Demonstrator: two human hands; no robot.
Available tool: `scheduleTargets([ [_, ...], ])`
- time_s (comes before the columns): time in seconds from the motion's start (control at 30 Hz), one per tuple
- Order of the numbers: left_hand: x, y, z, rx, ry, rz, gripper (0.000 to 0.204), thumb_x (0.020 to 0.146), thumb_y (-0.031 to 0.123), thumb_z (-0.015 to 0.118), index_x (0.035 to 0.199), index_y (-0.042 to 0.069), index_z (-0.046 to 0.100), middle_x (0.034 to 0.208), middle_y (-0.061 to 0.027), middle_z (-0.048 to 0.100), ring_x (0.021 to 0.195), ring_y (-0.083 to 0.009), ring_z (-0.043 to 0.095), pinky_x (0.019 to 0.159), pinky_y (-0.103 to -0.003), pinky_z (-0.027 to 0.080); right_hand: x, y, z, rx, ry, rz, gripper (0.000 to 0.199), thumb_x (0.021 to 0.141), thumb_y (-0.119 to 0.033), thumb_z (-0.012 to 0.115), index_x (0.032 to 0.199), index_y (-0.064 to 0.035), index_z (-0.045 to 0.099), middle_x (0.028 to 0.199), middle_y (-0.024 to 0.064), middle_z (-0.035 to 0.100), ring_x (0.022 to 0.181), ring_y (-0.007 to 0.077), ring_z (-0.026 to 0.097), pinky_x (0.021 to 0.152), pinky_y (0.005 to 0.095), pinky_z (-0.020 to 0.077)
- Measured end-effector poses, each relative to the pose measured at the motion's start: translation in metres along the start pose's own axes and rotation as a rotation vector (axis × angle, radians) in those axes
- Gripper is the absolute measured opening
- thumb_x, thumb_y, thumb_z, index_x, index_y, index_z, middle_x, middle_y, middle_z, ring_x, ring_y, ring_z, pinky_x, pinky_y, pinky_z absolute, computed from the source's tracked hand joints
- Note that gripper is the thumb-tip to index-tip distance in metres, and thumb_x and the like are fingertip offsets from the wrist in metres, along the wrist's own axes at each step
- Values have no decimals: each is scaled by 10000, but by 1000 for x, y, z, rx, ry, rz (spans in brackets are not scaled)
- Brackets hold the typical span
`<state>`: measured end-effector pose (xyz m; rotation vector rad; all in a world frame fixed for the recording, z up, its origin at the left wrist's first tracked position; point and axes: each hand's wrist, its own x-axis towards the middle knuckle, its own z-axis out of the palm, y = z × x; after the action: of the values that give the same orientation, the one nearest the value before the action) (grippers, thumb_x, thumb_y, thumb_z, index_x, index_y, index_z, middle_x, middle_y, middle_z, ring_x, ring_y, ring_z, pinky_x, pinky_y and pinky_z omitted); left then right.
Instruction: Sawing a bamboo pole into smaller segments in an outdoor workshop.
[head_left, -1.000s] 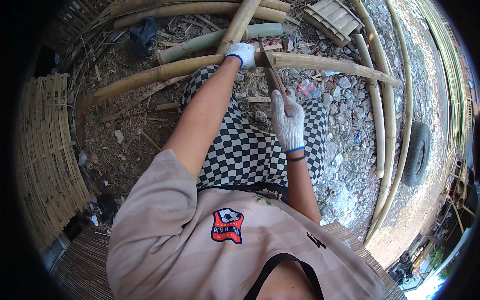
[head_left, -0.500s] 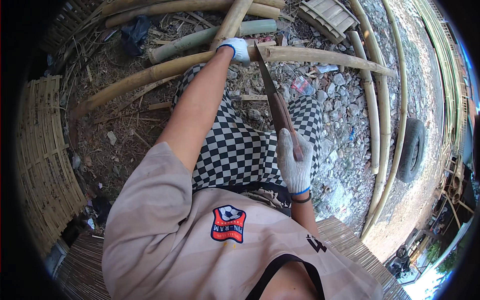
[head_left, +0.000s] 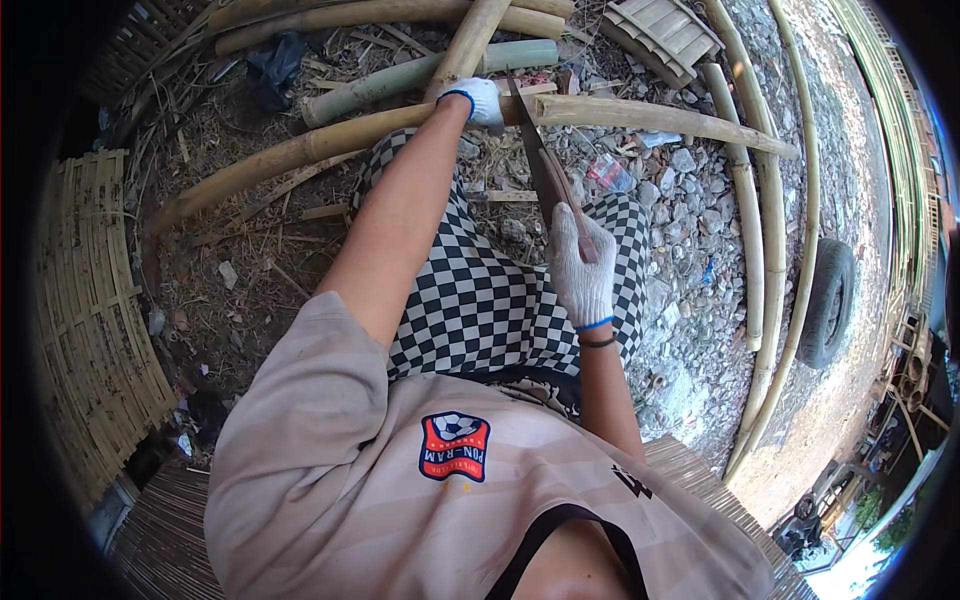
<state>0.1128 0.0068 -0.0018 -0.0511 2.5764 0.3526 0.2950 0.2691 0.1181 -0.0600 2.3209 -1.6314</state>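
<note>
In a white knitted glove with a blue cuff, my left hand (head_left: 482, 104) is closed round a bamboo pole (head_left: 370, 130) that lies crosswise in front of my knees. My right hand (head_left: 583, 270), gloved alike, grips the wooden handle of a handsaw (head_left: 545, 180). The saw's dark blade points away from me and crosses the pole just right of my left hand. Right of the blade, a paler bamboo length (head_left: 650, 115) continues in line. Whether the two lengths are joined at the blade, I cannot tell.
Beyond the pole lie a greenish bamboo piece (head_left: 430, 80) and a slanting bamboo pole (head_left: 470, 45). Long poles (head_left: 765, 240) and a tyre (head_left: 828, 300) lie on the right. Rubble (head_left: 690, 200) covers the ground there. A woven bamboo panel (head_left: 95, 310) stands left.
My right hand has moved forward, away from my body, pushing the saw farther across the pole. The left hand keeps its hold in nearly the same place.
</note>
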Motion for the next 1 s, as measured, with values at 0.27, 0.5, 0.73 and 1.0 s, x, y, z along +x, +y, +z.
scheduleTargets([
  [0.27,13,-24,15,-74,37,-45,577,672,346,835,1126,-4,767,1181,-215,741,1081,-343,729,951,-447,580,1,-13,-1,-55,-47,-3,374,1049,-328,629,942,23,703,693,69,648,587,139,542,572,332,474],
  [0.5,8,15,-9,-80,5,1,593,642,351,846,1095,-23,768,1150,-217,751,1040,-341,738,930,-440,591,93,17,21,-96,-2,-88,402,1049,-325,636,868,34,663,639,30,556,566,115,478,529,325,417],
  [0.73,5,-16,-9,-97,-79,16,573,559,347,833,1007,-9,792,1021,-202,775,897,-314,752,817,-414,596,-19,-10,-21,-96,-16,-18,387,1057,-311,622,908,38,697,683,45,637,627,91,505,568,305,440],
  [1.0,19,-15,-3,-91,-42,46,577,604,380,840,1034,-2,793,1032,-171,783,914,-310,752,824,-421,591,80,-1,26,-185,15,-138,391,1058,-319,623,851,9,674,659,-8,573,596,76,466,554,281,387],
])
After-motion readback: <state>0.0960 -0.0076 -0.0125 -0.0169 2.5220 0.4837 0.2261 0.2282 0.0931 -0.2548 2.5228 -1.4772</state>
